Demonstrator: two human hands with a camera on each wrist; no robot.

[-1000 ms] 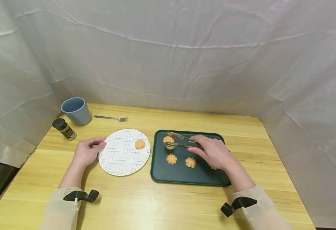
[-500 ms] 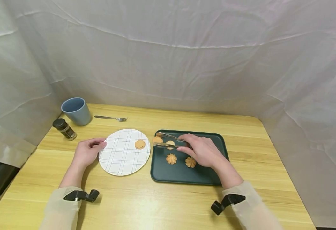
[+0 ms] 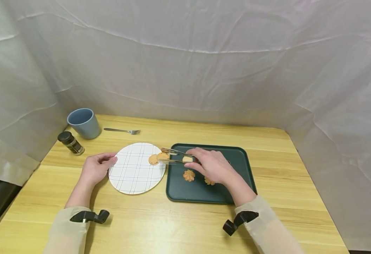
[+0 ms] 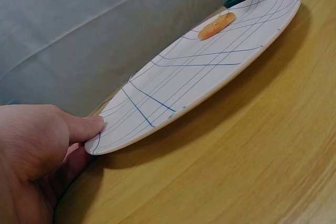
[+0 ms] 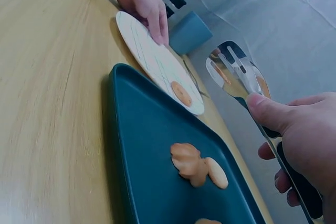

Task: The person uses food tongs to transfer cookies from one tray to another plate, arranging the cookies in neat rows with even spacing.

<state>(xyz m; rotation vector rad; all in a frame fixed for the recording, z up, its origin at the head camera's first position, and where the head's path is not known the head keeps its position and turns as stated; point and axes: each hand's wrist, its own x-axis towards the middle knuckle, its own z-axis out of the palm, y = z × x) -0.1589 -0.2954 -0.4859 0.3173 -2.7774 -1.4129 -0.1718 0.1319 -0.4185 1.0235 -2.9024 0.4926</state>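
My left hand (image 3: 96, 168) pinches the left rim of a white plate (image 3: 131, 176) with thin blue grid lines, thumb on top, as the left wrist view shows. One round cookie (image 3: 153, 159) lies on the plate's right part. My right hand (image 3: 210, 165) grips metal tongs (image 5: 244, 77) that reach left from above the green tray (image 3: 185, 194). Between their tips, over the plate's right edge, is a second round cookie (image 3: 163, 156). On the tray lie a pale round cookie (image 3: 187, 159) and flower-shaped cookies (image 3: 189, 175), partly hidden by the right hand.
Behind the plate lies a fork (image 3: 122, 131). A blue cup (image 3: 88, 127) and a black-capped spice jar (image 3: 72, 143) stand at the back left of the wooden table (image 3: 134, 225). Pale cloth (image 3: 179, 70) hangs round the back and sides.
My right hand has moved left with the tongs, carrying a cookie from the tray's upper left to above the plate's right edge. My left hand and the plate have stayed in place.
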